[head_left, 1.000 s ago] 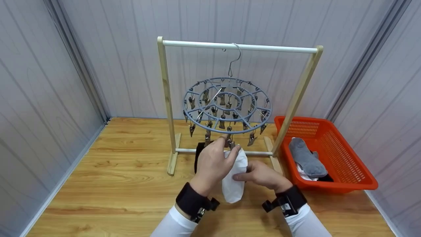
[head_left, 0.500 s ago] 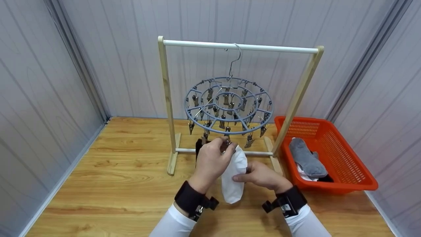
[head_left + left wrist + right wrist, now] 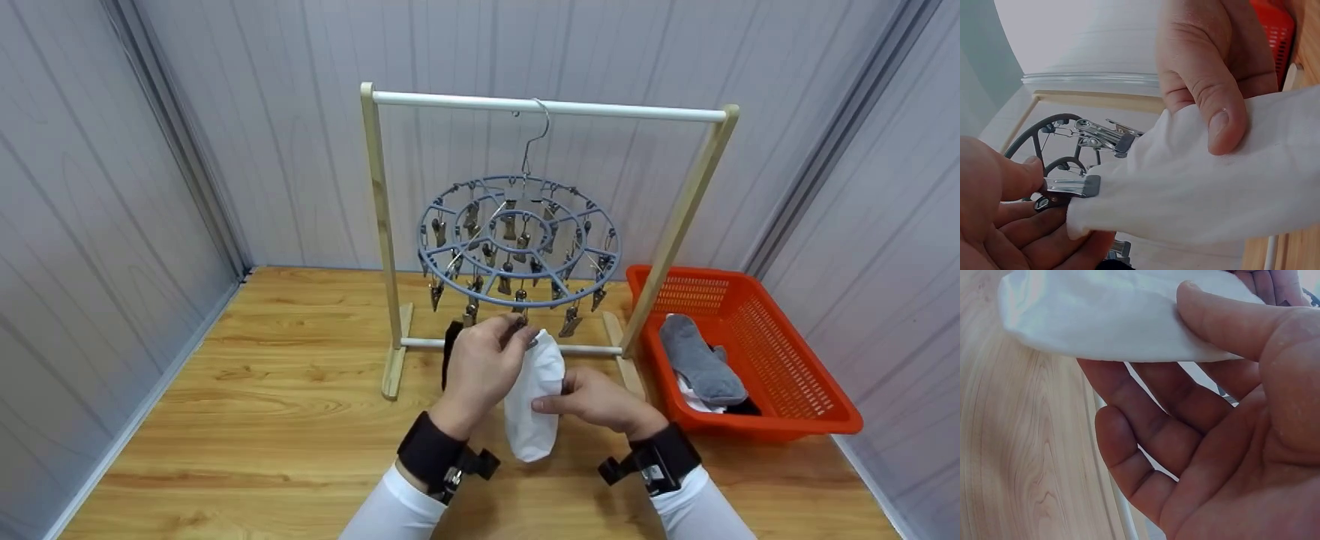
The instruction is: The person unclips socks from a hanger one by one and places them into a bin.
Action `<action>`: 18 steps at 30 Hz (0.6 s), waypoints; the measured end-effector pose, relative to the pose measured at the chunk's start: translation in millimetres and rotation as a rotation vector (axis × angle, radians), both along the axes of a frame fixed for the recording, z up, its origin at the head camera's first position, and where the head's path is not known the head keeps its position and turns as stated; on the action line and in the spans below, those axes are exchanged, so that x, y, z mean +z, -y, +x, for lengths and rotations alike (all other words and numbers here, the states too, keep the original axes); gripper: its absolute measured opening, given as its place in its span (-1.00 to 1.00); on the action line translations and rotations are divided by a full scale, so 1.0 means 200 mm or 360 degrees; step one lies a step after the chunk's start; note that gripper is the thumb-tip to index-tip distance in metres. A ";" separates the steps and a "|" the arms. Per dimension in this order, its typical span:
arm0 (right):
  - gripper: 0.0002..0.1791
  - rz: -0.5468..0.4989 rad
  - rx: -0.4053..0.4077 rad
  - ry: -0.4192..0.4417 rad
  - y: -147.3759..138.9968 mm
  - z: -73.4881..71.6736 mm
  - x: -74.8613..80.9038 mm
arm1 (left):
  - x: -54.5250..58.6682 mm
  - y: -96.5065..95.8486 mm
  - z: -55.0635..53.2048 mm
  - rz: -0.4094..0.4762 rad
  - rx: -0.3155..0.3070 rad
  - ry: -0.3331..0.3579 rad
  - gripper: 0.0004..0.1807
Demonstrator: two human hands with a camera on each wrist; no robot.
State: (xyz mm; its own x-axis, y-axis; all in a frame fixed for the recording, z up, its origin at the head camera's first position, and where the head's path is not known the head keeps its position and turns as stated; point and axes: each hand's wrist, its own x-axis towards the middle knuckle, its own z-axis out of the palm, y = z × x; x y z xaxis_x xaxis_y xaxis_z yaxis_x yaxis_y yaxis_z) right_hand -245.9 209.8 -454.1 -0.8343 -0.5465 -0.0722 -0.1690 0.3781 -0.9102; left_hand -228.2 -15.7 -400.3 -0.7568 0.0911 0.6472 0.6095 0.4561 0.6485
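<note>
My right hand (image 3: 600,401) pinches a white sock (image 3: 531,424) between thumb and fingers, and the sock hangs down below the round clip hanger (image 3: 517,304). At its upper edge, my left hand (image 3: 480,367) pinches a metal clip (image 3: 1067,187) of that hanger. In the left wrist view the clip's padded tip overlaps the sock's edge, and a second metal clip (image 3: 1107,136) lies close to the fabric. The right wrist view shows my right thumb (image 3: 1224,320) flat on the sock with the fingers behind it.
The hanger hooks over the white bar (image 3: 637,112) of a wooden-legged rack. Several clips dangle around its rings. Something black (image 3: 451,352) hangs behind my left hand. On the right, an orange basket (image 3: 806,360) holds a grey sock (image 3: 701,360) and other black and white cloth.
My left thumb and fingers have drawn together around the clip by the sock's edge. The hanger has turned and swayed slightly. My right hand and the sock have hardly moved.
</note>
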 end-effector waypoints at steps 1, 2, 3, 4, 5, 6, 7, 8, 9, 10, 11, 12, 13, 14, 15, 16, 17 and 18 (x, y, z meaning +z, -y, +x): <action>-0.65 0.0005 -0.0002 -0.0011 -0.01 0.00 0.00 | 0.00 -0.01 0.00 -0.0010 0.0005 -0.0020 -0.84; -0.66 0.0013 -0.0006 -0.0022 -0.01 0.00 -0.01 | -0.01 -0.01 0.00 -0.0020 0.0010 -0.0038 -0.84; -0.67 0.0019 -0.0007 -0.0033 -0.02 0.00 -0.01 | -0.01 -0.02 0.00 -0.0026 0.0015 -0.0057 -0.84; -0.67 0.0020 -0.0007 -0.0038 -0.02 0.00 -0.01 | -0.02 -0.02 0.00 -0.0025 0.0016 -0.0072 -0.85; -0.67 0.0022 -0.0006 -0.0043 -0.02 -0.01 -0.02 | -0.02 -0.02 0.00 -0.0022 0.0014 -0.0086 -0.86; -0.67 0.0024 -0.0004 -0.0049 -0.03 -0.01 -0.02 | -0.03 -0.03 0.00 -0.0018 0.0012 -0.0099 -0.86; -0.67 0.0031 -0.0004 -0.0052 -0.03 -0.01 -0.02 | -0.03 -0.03 0.00 -0.0013 0.0007 -0.0110 -0.87; -0.68 0.0035 -0.0004 -0.0053 -0.03 -0.01 -0.02 | -0.03 -0.03 0.00 -0.0006 0.0003 -0.0115 -0.87; -0.67 0.0040 -0.0002 -0.0053 -0.03 -0.01 -0.01 | -0.03 -0.03 0.00 0.0000 -0.0001 -0.0118 -0.87; -0.67 0.0043 -0.0003 -0.0054 -0.03 -0.01 -0.01 | -0.03 -0.03 0.00 0.0006 -0.0002 -0.0122 -0.88; -0.67 0.0051 -0.0005 -0.0060 -0.03 -0.01 -0.01 | -0.03 -0.02 0.00 0.0008 -0.0001 -0.0122 -0.88; -0.67 0.0057 -0.0009 -0.0065 -0.03 -0.01 -0.01 | -0.03 -0.02 0.00 0.0011 -0.0001 -0.0122 -0.87; -0.67 0.0063 -0.0016 -0.0072 -0.03 -0.01 -0.02 | -0.03 -0.02 0.00 0.0013 0.0000 -0.0119 -0.87; -0.66 0.0065 -0.0025 -0.0078 -0.03 -0.01 -0.02 | -0.03 -0.02 0.00 0.0011 0.0004 -0.0112 -0.87; -0.66 0.0071 -0.0035 -0.0088 -0.03 -0.02 -0.02 | -0.03 -0.02 0.00 0.0011 0.0005 -0.0110 -0.87; -0.66 0.0074 -0.0044 -0.0100 -0.03 -0.02 -0.02 | -0.03 -0.02 0.00 0.0014 0.0004 -0.0106 -0.86; -0.66 0.0077 -0.0053 -0.0110 -0.03 -0.02 -0.02 | -0.03 -0.02 0.00 0.0015 0.0003 -0.0103 -0.86; -0.66 0.0075 -0.0060 -0.0118 -0.03 -0.02 -0.02 | -0.03 -0.02 0.00 0.0018 0.0001 -0.0106 -0.86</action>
